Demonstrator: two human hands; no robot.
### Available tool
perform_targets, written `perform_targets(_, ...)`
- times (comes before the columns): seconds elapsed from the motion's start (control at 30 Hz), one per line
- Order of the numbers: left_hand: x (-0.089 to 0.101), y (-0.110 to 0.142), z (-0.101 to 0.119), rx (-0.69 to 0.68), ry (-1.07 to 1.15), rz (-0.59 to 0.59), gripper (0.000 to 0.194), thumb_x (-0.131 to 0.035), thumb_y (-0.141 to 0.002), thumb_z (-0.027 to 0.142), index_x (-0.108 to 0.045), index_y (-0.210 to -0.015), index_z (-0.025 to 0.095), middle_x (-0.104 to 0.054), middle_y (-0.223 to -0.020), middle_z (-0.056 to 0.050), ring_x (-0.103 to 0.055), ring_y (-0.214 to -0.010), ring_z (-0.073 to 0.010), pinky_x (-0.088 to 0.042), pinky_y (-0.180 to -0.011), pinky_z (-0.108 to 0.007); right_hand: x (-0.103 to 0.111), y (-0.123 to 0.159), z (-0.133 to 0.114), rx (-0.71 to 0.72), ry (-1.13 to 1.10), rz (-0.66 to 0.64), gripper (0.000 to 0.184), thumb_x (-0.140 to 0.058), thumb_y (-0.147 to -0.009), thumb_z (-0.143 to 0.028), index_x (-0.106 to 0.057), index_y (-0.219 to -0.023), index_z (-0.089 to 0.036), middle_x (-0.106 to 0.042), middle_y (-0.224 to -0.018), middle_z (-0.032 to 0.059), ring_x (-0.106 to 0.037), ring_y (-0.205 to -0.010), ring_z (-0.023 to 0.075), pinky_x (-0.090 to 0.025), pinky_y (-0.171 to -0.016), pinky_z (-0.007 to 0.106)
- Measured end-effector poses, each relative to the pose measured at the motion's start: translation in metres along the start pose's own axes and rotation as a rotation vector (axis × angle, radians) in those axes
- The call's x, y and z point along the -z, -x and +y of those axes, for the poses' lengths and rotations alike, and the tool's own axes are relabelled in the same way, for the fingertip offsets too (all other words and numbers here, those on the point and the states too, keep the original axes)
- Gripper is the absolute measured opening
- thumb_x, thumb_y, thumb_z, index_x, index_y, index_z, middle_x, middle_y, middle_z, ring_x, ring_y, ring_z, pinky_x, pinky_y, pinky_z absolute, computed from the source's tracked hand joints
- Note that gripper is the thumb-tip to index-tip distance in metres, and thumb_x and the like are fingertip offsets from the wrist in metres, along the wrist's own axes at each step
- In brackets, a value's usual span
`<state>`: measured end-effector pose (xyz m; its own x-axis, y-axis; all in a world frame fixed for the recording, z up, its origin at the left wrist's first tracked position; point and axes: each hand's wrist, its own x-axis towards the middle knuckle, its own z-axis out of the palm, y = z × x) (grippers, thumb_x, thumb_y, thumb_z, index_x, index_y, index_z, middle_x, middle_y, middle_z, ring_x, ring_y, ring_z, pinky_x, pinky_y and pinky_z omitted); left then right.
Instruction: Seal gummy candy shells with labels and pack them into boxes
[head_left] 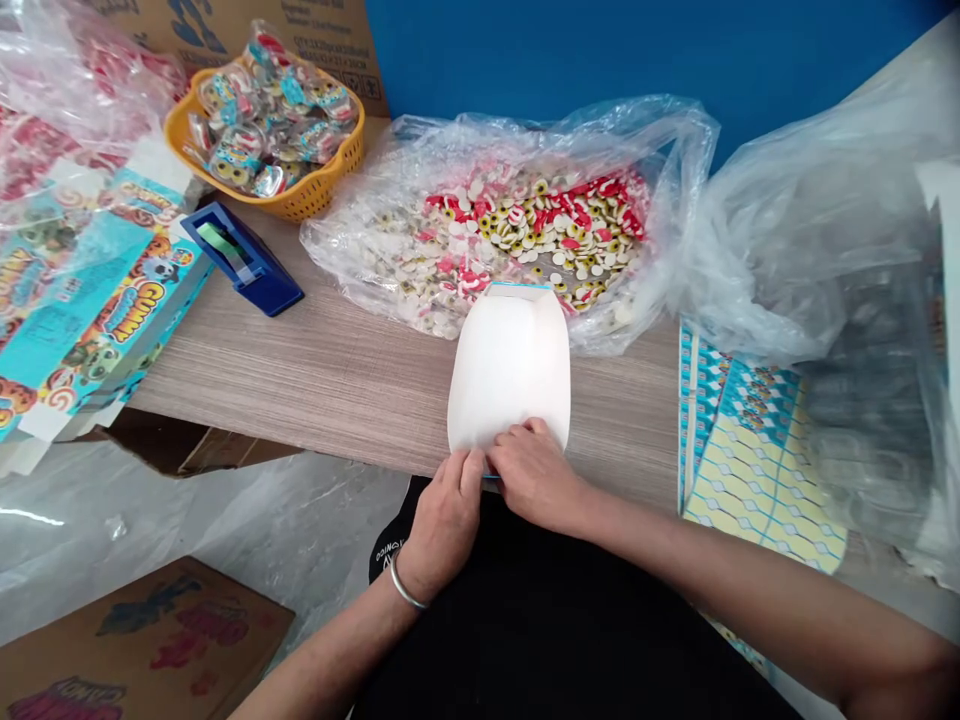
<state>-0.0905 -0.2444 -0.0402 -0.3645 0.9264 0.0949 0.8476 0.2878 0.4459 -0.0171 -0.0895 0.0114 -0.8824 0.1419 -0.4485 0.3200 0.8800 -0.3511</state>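
Note:
A white paperboard box [502, 370] with thin blue edges lies at the front of the table, its plain inside facing up. My left hand [448, 510] grips its near edge at the left corner, fingers bent over the board. Close beside it, my right hand [536, 470] has its fingers curled on the same near edge. Both hands almost touch each other. The fingertips are partly hidden behind the knuckles. Beyond the box, a clear plastic bag [360, 240] lies open with many small red, white and yellow-eyed candy pieces [555, 220].
A yellow basket [304, 200] of wrapped candies stands at back left, near a blue tape dispenser [262, 275]. Flat printed cartons [97, 290] lie at left. At right are printed sheets [772, 480] and a bag of clear plastic pieces [870, 430]. A cardboard box [150, 640] sits below.

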Motion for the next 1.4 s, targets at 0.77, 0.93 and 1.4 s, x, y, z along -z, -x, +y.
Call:
perform_targets(0.77,0.02,-0.008,-0.02,-0.179,0.049,-0.071,0.024,-0.038,-0.091,0.001,-0.051,-0.095,0.021,-0.055,-0.093,-0.002,-0.058,-0.076,-0.0149,-0.054,-0.071,-0.029,0.011,0.014,-0.021,0.009,0.044,0.004,0.022,-0.062,-0.091,-0.034,-0.072,-0.09,-0.014,-0.075,-0.09,0.0109,-0.07,-0.086,0.026,-0.044,-0.08,0.037)
perform_targets(0.93,0.064,-0.014,-0.061,-0.42,-0.024,-0.167,0.037,-0.035,-0.088,-0.005,-0.055,-0.103,0.023,-0.062,-0.114,-0.005,-0.067,-0.09,-0.0139,-0.058,-0.082,-0.029,0.068,0.029,-0.002,0.023,0.123,0.513,0.037,-0.053,-0.1,-0.036,-0.061,-0.13,-0.017,-0.059,-0.139,0.0157,-0.053,-0.128,0.0296,-0.041,-0.103,0.043)
perform_targets(1.4,0.15,-0.063,-0.15,-0.287,-0.239,0.149,0.057,-0.032,-0.094,0.006,-0.048,-0.145,0.026,-0.042,-0.158,-0.007,-0.04,-0.145,-0.0245,-0.036,-0.119,-0.049,0.05,0.004,0.055,-0.35,-0.017,0.198,0.037,-0.039,-0.095,-0.017,-0.071,-0.112,-0.01,-0.073,-0.113,0.0197,-0.07,-0.103,0.0285,-0.047,-0.078,0.032)
